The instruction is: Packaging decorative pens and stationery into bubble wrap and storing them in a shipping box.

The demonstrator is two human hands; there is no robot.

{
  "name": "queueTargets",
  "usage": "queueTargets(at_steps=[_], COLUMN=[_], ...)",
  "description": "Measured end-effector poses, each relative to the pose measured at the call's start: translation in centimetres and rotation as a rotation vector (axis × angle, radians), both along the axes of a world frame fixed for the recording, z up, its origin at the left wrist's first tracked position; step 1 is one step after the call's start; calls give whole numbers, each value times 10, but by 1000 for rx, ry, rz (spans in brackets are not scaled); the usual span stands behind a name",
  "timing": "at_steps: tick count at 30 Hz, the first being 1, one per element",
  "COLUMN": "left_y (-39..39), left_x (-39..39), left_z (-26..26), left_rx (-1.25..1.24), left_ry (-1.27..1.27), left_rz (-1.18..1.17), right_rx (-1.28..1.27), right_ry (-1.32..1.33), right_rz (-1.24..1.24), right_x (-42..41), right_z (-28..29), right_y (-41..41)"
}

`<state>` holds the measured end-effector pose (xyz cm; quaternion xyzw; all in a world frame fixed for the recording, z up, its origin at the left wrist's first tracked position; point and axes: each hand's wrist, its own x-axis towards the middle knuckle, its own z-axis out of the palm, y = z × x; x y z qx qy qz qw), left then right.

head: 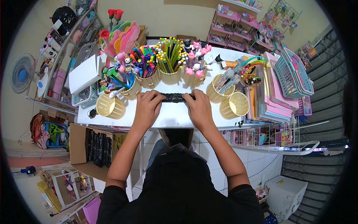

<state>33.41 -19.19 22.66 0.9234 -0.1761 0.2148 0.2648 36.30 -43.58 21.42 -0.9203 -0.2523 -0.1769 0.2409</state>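
Note:
A flat, narrow package in shiny black plastic wrap (pixel 174 97) lies crosswise near the middle of the white table (pixel 176 116). My left hand (pixel 149 105) grips its left end, fingers curled over the edge. At the opposite end my right hand (pixel 198 107) grips it the same way. The package's two ends are partly hidden under my fingers. Just beyond it stand woven plastic cups of colored pens (pixel 144 63), yellow-green pencils (pixel 169 57) and pens with animal toppers (pixel 197 60).
A cream basket cup (pixel 110 106) leans by my left hand, another (pixel 234 105) by my right. Stacked paper and folders (pixel 268 98) and a light-blue basket (pixel 293 74) occupy the right side. An open cardboard box (pixel 78 148) at lower left holds several black-wrapped packages (pixel 99 149).

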Motion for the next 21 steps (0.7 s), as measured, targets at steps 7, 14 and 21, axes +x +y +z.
queueTargets(at_steps=[7,14,21], left_y=[0,-3,-8], left_x=[-2,8,15], left_z=[2,1,0], left_rx=[38,106,153], left_ry=[13,36,57], left_rz=[3,-3,-4], right_rx=[54,-4,-148], right_ry=[-88,-6,-59], right_rz=[45,52,45], right_x=[-8,-8,-1], right_z=[10,8,12], right_y=[2,8,12])
